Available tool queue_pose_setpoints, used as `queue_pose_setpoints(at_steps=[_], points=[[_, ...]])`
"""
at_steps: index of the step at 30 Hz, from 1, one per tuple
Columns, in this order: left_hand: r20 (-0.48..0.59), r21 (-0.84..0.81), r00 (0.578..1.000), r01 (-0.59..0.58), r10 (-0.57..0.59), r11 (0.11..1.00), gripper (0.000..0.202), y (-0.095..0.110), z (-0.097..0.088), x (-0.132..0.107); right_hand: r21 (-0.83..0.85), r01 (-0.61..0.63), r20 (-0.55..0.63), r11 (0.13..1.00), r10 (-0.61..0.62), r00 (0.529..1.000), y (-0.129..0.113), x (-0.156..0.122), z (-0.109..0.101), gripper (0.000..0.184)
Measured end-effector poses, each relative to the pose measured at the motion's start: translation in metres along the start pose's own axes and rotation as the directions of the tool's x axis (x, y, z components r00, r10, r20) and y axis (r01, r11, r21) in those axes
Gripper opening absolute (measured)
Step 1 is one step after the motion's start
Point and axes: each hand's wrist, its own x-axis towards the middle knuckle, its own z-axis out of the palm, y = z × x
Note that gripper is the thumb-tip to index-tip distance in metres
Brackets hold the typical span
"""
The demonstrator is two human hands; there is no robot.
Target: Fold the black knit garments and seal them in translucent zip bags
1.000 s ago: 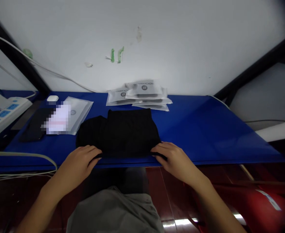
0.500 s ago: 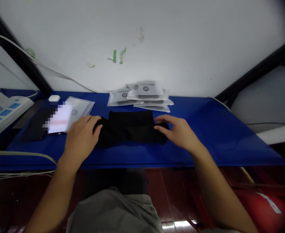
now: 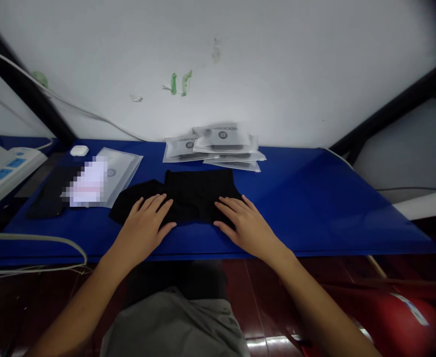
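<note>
A piece of black fabric (image 3: pixel 199 191) lies spread on the blue table (image 3: pixel 314 203) in front of me; its kind I cannot make out. One rounded flap of it sticks out to the left. My left hand (image 3: pixel 147 223) rests on its left part, fingers stretched out. On its lower right part lies my right hand (image 3: pixel 242 220), flat with the fingers apart. Neither hand grips the fabric. Just behind the fabric is a pile of frosted zip bags (image 3: pixel 223 144) with dark contents and a printed logo.
At the left lie another frosted bag (image 3: pixel 119 166), a phone with a blurred bright screen (image 3: pixel 87 183), a dark flat object (image 3: pixel 47 193) and a white earbud case (image 3: pixel 79 150). A power strip (image 3: pixel 12 171) and cables run along the left edge. Behind the table rises a white wall (image 3: pixel 277 74).
The fabric is unfolded: its left flap now reaches further left and its front lies flatter. Both hands have moved inward and nearer to me, from its side ends onto its front part, fingers now stretched out.
</note>
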Motion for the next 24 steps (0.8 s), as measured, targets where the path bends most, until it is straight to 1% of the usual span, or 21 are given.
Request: queue_pose_setpoints(at_steps=[3, 5, 7, 9, 12, 15, 17, 19, 21, 23, 24], points=[[-0.046, -0.020, 0.998, 0.051, -0.051, 0.999, 0.046, -0.004, -0.006, 0.004, 0.003, -0.029, -0.029, 1.000, 0.029, 0.999, 0.007, 0.003, -0.005, 0.040], [-0.042, -0.001, 0.994, 0.104, -0.104, 0.995, 0.042, -0.008, -0.010, 0.008, 0.009, -0.091, -0.033, 0.996, 0.091, 0.995, 0.014, 0.008, -0.006, 0.038], [-0.018, 0.030, 0.991, 0.135, -0.134, 0.990, 0.036, -0.011, -0.012, 0.013, 0.025, -0.147, -0.009, 0.989, 0.147, 0.989, 0.024, 0.014, -0.005, 0.037], [0.011, 0.039, 0.990, 0.143, -0.143, 0.989, 0.028, -0.014, -0.013, 0.018, 0.052, -0.179, 0.021, 0.983, 0.178, 0.984, 0.034, 0.021, -0.003, 0.033], [0.039, 0.021, 0.988, 0.146, -0.147, 0.989, 0.023, -0.016, -0.011, 0.024, 0.111, -0.196, 0.041, 0.974, 0.193, 0.980, 0.043, 0.027, -0.001, 0.020], [0.057, 0.009, 0.988, 0.145, -0.145, 0.989, 0.022, -0.017, -0.011, 0.024, 0.157, -0.199, 0.037, 0.967, 0.196, 0.980, 0.043, 0.028, -0.004, 0.013], [0.061, 0.002, 0.989, 0.138, -0.138, 0.990, 0.022, -0.017, -0.014, 0.021, 0.181, -0.206, 0.036, 0.962, 0.203, 0.979, 0.042, 0.026, -0.010, 0.012], [0.040, -0.011, 0.990, 0.137, -0.136, 0.991, 0.021, -0.017, -0.022, 0.019, 0.226, -0.206, 0.039, 0.952, 0.202, 0.979, 0.041, 0.023, -0.016, 0.011], [-0.012, -0.030, 0.989, 0.149, -0.149, 0.988, 0.022, -0.016, -0.030, 0.020, 0.284, -0.204, 0.033, 0.937, 0.203, 0.979, 0.043, 0.023, -0.021, 0.011], [-0.068, -0.036, 0.983, 0.167, -0.169, 0.985, 0.022, -0.016, -0.035, 0.026, 0.316, -0.220, 0.011, 0.923, 0.229, 0.973, 0.046, 0.026, -0.024, 0.009], [-0.090, -0.030, 0.979, 0.181, -0.183, 0.983, 0.022, -0.016, -0.035, 0.030, 0.306, -0.238, -0.008, 0.922, 0.252, 0.968, 0.047, 0.029, -0.023, 0.009]])
